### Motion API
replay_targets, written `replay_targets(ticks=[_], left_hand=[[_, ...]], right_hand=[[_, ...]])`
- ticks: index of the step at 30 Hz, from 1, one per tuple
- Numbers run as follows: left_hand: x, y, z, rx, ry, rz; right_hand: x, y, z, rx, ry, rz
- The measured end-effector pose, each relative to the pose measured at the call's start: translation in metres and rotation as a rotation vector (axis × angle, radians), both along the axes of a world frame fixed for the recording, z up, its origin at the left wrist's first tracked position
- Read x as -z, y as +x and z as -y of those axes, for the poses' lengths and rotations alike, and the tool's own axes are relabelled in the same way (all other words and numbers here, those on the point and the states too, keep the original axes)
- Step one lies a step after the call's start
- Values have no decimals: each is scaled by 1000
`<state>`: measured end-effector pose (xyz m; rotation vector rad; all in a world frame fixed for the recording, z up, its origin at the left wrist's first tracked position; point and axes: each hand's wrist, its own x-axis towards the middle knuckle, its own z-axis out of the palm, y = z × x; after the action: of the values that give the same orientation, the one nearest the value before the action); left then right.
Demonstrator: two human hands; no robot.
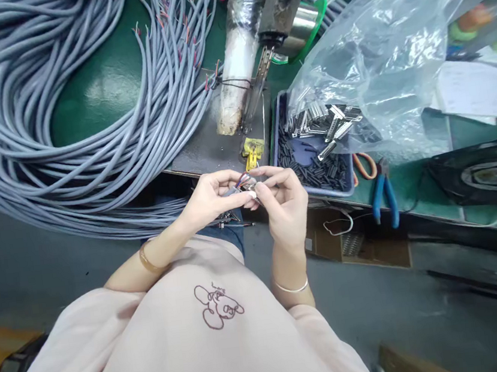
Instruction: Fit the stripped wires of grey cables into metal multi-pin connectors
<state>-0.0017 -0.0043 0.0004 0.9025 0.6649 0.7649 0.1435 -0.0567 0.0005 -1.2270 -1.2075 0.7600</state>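
Observation:
My left hand [210, 199] and my right hand [283, 201] meet just in front of the bench edge. Both are pinched on the stripped end of a grey cable [240, 183], whose thin coloured wires show between the fingertips. A small metal part sits at the fingertips of my right hand; I cannot make out its shape. The cable's grey jacket runs left from my left hand toward a large bundle of grey cables [40, 115].
A blue tray [313, 163] of small dark metal connectors stands just beyond my right hand, with a clear plastic bag [377, 55] over it. Blue-handled pliers [383, 193] lie to its right. A taped fixture [239, 72] and a yellow clip [251, 152] stand straight ahead.

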Motion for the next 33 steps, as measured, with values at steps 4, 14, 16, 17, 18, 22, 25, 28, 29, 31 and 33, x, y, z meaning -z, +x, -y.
replay_targets(ticks=[4,14,16,17,18,22,25,28,29,31,33], left_hand=[[5,-1,1,-14,-24,21],[0,-1,-6,-118,-66,36],[-1,-1,-5,-122,-75,37],[-1,0,-5,-127,-80,35],[-1,0,-4,-136,-84,34],[1,-4,-7,-102,-109,38],[4,-11,-16,69,-132,18],[7,-20,-28,333,-98,-38],[8,-23,-32,427,-66,-68],[10,-29,-37,578,13,-151],[12,-36,-40,653,121,-283]], right_hand=[[2,-9,0,89,35,23],[14,-8,8,264,395,595],[16,-7,7,304,415,608],[16,-6,7,329,416,589],[17,-4,6,360,412,552],[15,2,2,489,442,407],[9,6,0,534,477,388],[2,11,0,561,490,355],[0,13,0,578,493,345],[-3,16,0,611,497,327],[-6,19,0,627,506,299]])
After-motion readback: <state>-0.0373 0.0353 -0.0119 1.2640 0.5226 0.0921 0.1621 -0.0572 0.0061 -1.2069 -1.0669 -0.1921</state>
